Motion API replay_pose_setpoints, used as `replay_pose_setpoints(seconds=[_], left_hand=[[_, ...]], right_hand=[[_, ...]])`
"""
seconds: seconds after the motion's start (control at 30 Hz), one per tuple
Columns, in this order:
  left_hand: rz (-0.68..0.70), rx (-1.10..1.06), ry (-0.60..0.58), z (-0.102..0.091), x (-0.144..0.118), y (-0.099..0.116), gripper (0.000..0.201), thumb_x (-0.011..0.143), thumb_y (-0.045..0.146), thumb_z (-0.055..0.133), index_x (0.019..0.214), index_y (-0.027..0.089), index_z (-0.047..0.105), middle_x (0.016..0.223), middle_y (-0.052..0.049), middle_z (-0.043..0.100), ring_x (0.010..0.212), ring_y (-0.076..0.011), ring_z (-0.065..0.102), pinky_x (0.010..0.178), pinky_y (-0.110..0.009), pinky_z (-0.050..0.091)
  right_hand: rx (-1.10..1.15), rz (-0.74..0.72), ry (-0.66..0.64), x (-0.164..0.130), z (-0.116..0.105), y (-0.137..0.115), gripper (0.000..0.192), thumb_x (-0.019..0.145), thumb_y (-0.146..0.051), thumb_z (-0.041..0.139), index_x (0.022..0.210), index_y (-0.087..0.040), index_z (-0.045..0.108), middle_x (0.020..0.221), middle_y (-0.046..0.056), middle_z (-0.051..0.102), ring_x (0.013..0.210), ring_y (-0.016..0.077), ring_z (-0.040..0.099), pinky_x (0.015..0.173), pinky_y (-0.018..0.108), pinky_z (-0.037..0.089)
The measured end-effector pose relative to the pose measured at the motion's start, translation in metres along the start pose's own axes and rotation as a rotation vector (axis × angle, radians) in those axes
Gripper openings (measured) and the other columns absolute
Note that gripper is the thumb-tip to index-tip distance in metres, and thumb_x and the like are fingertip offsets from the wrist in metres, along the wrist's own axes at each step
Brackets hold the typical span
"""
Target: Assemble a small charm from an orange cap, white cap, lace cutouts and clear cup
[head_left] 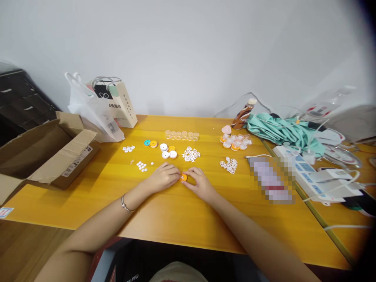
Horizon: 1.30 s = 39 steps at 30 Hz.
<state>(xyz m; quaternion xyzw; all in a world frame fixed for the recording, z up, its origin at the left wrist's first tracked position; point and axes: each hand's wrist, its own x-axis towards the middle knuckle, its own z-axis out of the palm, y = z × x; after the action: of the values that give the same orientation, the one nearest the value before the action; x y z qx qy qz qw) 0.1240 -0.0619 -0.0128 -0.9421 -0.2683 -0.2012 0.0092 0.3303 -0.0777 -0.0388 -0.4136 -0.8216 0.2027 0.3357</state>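
Between my two hands sits a small orange round plastic piece (183, 178) with something white at its centre. My left hand (166, 177) has its fingers closed at the piece's left edge. On the other side, my right hand (201, 183) pinches it between thumb and fingers. Just beyond lie white and orange round caps (165, 155) and a heap of white lacy plastic pieces (190, 154). Small white discs (141, 166) are scattered left of my left hand. A teal cap (147, 143) and a yellow cap (153, 144) lie further back.
Clear cups (182, 136) stand in rows at the back. More lacy pieces (228, 165) and capped pieces (235, 141) lie right, near a bottle (244, 114), teal cloth (279, 129) and power strip (308, 176). A cardboard box (49, 156) and bags (125, 105) stand left.
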Motion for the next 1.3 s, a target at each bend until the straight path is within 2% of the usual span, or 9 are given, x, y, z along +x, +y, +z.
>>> replay_pose_setpoints(seconds=[0.3, 0.73, 0.83, 0.93, 1.0, 1.1, 1.2, 1.3], left_hand=[[-0.032, -0.088, -0.036, -0.011, -0.003, -0.005, 0.020, 0.089, 0.025, 0.045, 0.099, 0.020, 0.062, 0.096, -0.006, 0.064, 0.091, -0.0156, 0.054, 0.080, -0.030, 0.036], [-0.009, -0.083, -0.104, -0.008, -0.002, -0.003, 0.022, 0.089, 0.027, 0.045, 0.100, 0.021, 0.063, 0.100, -0.006, 0.064, 0.097, -0.0180, 0.054, 0.083, -0.032, 0.034], [-0.056, -0.134, -0.086, -0.017, -0.001, -0.005, 0.021, 0.089, 0.028, 0.046, 0.097, 0.021, 0.064, 0.097, -0.006, 0.065, 0.092, -0.0171, 0.055, 0.082, -0.032, 0.035], [-0.184, -0.202, -0.086, -0.036, -0.003, -0.016, 0.021, 0.089, 0.027, 0.044, 0.094, 0.019, 0.064, 0.091, -0.006, 0.065, 0.086, -0.0166, 0.057, 0.080, -0.031, 0.038], [-0.296, -0.271, -0.161, -0.050, -0.009, -0.026, 0.020, 0.087, 0.025, 0.045, 0.088, 0.018, 0.063, 0.086, -0.005, 0.064, 0.080, -0.0157, 0.057, 0.075, -0.029, 0.041], [-0.456, -0.361, -0.337, -0.061, -0.018, -0.038, 0.013, 0.078, 0.028, 0.057, 0.082, 0.017, 0.062, 0.081, -0.003, 0.064, 0.072, -0.0151, 0.058, 0.066, -0.026, 0.042], [-0.540, -0.399, -0.461, -0.060, -0.024, -0.043, 0.019, 0.068, 0.031, 0.067, 0.078, 0.017, 0.060, 0.076, -0.002, 0.063, 0.069, -0.0156, 0.057, 0.060, -0.025, 0.041], [-0.580, -0.420, -0.527, -0.056, -0.022, -0.040, 0.016, 0.066, 0.027, 0.065, 0.076, 0.017, 0.058, 0.072, 0.000, 0.062, 0.066, -0.0149, 0.056, 0.057, -0.023, 0.039]], right_hand=[[0.002, 0.001, 0.002, 0.000, 0.001, 0.000, 0.024, 0.079, -0.031, 0.059, 0.102, -0.024, 0.060, 0.095, 0.006, 0.059, 0.091, 0.0202, 0.055, 0.083, 0.037, 0.045], [0.011, 0.015, -0.008, 0.000, 0.001, 0.001, 0.024, 0.079, -0.033, 0.059, 0.101, -0.023, 0.060, 0.095, 0.006, 0.058, 0.092, 0.0204, 0.054, 0.085, 0.037, 0.045], [0.020, 0.018, -0.009, 0.000, 0.000, 0.001, 0.024, 0.080, -0.033, 0.058, 0.102, -0.023, 0.060, 0.095, 0.006, 0.058, 0.093, 0.0204, 0.054, 0.085, 0.037, 0.045], [0.022, 0.024, -0.016, -0.001, 0.000, 0.002, 0.025, 0.080, -0.034, 0.058, 0.102, -0.024, 0.060, 0.096, 0.006, 0.058, 0.094, 0.0208, 0.054, 0.086, 0.038, 0.045], [0.019, 0.030, -0.024, -0.001, 0.000, 0.002, 0.026, 0.080, -0.035, 0.059, 0.103, -0.024, 0.060, 0.097, 0.006, 0.058, 0.094, 0.0208, 0.054, 0.087, 0.038, 0.045], [0.027, 0.040, -0.028, -0.002, 0.000, 0.003, 0.033, 0.079, -0.038, 0.059, 0.109, -0.024, 0.058, 0.099, 0.006, 0.058, 0.095, 0.0209, 0.054, 0.088, 0.038, 0.044], [0.050, 0.049, -0.021, -0.002, 0.000, 0.003, 0.043, 0.077, -0.040, 0.061, 0.116, -0.024, 0.053, 0.101, 0.006, 0.058, 0.098, 0.0215, 0.053, 0.089, 0.039, 0.043], [0.068, 0.045, -0.013, -0.002, -0.001, 0.003, 0.043, 0.078, -0.041, 0.060, 0.117, -0.024, 0.052, 0.100, 0.006, 0.059, 0.097, 0.0213, 0.054, 0.089, 0.039, 0.043]])
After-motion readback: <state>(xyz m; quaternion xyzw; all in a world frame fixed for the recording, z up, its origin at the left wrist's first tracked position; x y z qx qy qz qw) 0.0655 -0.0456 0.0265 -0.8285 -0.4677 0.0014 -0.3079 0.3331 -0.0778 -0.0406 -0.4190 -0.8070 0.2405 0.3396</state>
